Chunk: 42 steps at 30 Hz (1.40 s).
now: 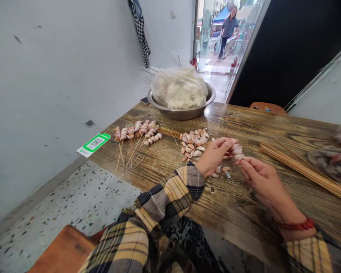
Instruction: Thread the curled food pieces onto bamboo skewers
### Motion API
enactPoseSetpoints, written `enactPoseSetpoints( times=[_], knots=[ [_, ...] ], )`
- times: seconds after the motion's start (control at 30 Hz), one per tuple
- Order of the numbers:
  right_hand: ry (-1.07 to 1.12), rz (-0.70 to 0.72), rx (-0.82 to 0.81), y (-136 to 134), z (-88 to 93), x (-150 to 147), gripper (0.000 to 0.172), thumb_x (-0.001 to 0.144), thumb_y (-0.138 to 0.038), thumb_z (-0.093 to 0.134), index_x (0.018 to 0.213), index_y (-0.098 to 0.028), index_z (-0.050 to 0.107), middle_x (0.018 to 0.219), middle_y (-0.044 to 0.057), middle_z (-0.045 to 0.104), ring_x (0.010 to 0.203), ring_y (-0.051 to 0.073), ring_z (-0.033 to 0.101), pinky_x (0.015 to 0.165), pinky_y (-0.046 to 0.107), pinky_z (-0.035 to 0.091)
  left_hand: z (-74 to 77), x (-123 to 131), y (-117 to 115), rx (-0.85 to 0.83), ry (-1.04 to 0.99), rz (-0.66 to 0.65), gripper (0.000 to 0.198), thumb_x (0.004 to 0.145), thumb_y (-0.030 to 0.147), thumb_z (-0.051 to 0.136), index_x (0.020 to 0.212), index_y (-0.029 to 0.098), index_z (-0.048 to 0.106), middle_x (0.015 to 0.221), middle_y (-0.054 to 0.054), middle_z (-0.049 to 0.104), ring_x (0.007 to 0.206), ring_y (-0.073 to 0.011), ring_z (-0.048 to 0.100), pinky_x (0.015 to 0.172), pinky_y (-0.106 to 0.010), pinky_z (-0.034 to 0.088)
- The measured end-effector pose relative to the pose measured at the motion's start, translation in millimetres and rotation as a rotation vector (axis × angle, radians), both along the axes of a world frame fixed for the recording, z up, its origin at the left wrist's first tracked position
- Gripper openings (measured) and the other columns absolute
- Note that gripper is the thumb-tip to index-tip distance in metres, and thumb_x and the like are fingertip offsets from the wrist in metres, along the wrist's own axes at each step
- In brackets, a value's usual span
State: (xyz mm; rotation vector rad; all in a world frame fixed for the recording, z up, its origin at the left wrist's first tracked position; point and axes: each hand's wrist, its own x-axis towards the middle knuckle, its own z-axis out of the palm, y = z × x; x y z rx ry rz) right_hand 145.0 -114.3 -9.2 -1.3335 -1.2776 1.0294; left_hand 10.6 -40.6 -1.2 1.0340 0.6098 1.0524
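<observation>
Holding pinkish, crescent-shaped garlic cloves (238,151) stacked, inside the near edge of the brown wooden surface (230,206).
Best to steady the top with the left hand (213,157), fingers (229,143) pinching cloves; support the bottom with the right hand (263,180), pinched likewise.

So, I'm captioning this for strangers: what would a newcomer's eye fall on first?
Probably the left hand and right hand, holding garlic cloves right of centre. Then the metal bowl beyond, a bulging plastic bag in it, and garlic skewers lying at left.
</observation>
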Motion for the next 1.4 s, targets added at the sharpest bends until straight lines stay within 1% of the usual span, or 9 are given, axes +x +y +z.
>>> enactPoseSetpoints(
  times=[0.2,0.37,0.47,0.53,0.77,1.0,1.13,1.27,1.4],
  knots=[
    [0.008,-0.141,0.020,4.7,0.6,12.6,0.037,0.079,-0.055,0.063,0.083,-0.018,0.066,0.050,-0.006,0.041,0.040,0.007,0.031,0.037,0.022,0.020,10.0,-8.5,6.1,-0.009,0.098,0.091,0.032,0.084,0.026,0.061,0.113,0.016,0.059,0.084,-0.004,0.064,0.066,-0.0120,0.056,0.066,-0.028,0.044],
    [-0.225,-0.206,0.108,7.0,3.2,22.2,0.039,0.082,-0.055,0.060,0.079,-0.017,0.067,0.056,-0.003,0.050,0.043,0.008,0.040,0.041,0.022,0.030,24.1,-34.5,28.3,0.047,0.111,0.368,0.020,0.088,0.022,0.052,0.104,0.012,0.059,0.078,-0.003,0.062,0.060,-0.0091,0.054,0.062,-0.025,0.044],
    [-0.394,-0.237,0.154,9.2,3.1,25.0,0.039,0.085,-0.052,0.056,0.081,-0.016,0.068,0.059,-0.002,0.054,0.045,0.009,0.045,0.045,0.023,0.034,23.4,-46.6,42.9,0.078,0.125,0.503,0.016,0.086,0.025,0.055,0.097,0.015,0.060,0.072,-0.001,0.061,0.059,-0.0084,0.053,0.057,-0.021,0.041],
    [-0.439,-0.239,0.166,11.3,0.9,26.9,0.038,0.086,-0.050,0.055,0.086,-0.015,0.069,0.061,-0.002,0.057,0.046,0.010,0.048,0.047,0.024,0.036,19.6,-50.1,49.4,0.087,0.147,0.531,0.015,0.083,0.026,0.058,0.093,0.015,0.061,0.069,0.000,0.060,0.058,-0.0083,0.052,0.056,-0.020,0.040],
    [-0.405,-0.166,0.185,14.9,-4.8,26.6,0.035,0.090,-0.047,0.048,0.086,-0.016,0.063,0.060,-0.002,0.056,0.043,0.010,0.049,0.046,0.023,0.038,5.5,-47.5,55.7,0.126,0.306,0.461,0.018,0.072,0.027,0.067,0.086,0.015,0.068,0.072,-0.001,0.063,0.062,-0.0105,0.054,0.057,-0.020,0.040],
    [-0.485,-0.154,0.274,17.2,-2.7,23.3,0.032,0.093,-0.040,0.042,0.076,-0.018,0.059,0.057,-0.003,0.053,0.050,0.011,0.049,0.053,0.023,0.035,-7.8,-48.3,62.8,0.280,0.451,0.403,0.024,0.079,0.034,0.058,0.090,0.015,0.067,0.074,-0.003,0.064,0.064,-0.0123,0.056,0.060,-0.023,0.043],
    [-0.529,-0.163,0.327,19.0,-1.3,21.2,0.031,0.093,-0.038,0.041,0.075,-0.019,0.058,0.055,-0.003,0.051,0.052,0.012,0.048,0.055,0.024,0.032,-11.5,-47.5,61.8,0.593,0.718,0.406,0.020,0.083,0.026,0.053,0.092,0.019,0.070,0.090,-0.006,0.068,0.086,-0.0181,0.060,0.079,-0.031,0.046],
    [-0.521,-0.164,0.348,21.2,-2.7,17.1,0.030,0.093,-0.036,0.041,0.077,-0.019,0.061,0.056,-0.003,0.054,0.052,0.013,0.049,0.055,0.024,0.033,-15.0,-46.6,58.1,1.019,1.133,0.197,0.029,0.088,0.016,0.045,0.102,0.019,0.070,0.109,-0.009,0.068,0.102,-0.0224,0.056,0.094,-0.039,0.040],
    [-0.497,-0.162,0.334,23.4,-3.9,14.5,0.029,0.093,-0.035,0.041,0.083,-0.018,0.063,0.059,-0.002,0.058,0.054,0.014,0.051,0.056,0.024,0.034,-19.9,-48.3,60.1,1.173,1.345,0.069,0.030,0.087,0.014,0.048,0.108,0.019,0.069,0.116,-0.010,0.065,0.106,-0.0241,0.054,0.094,-0.040,0.039]
  ],
)
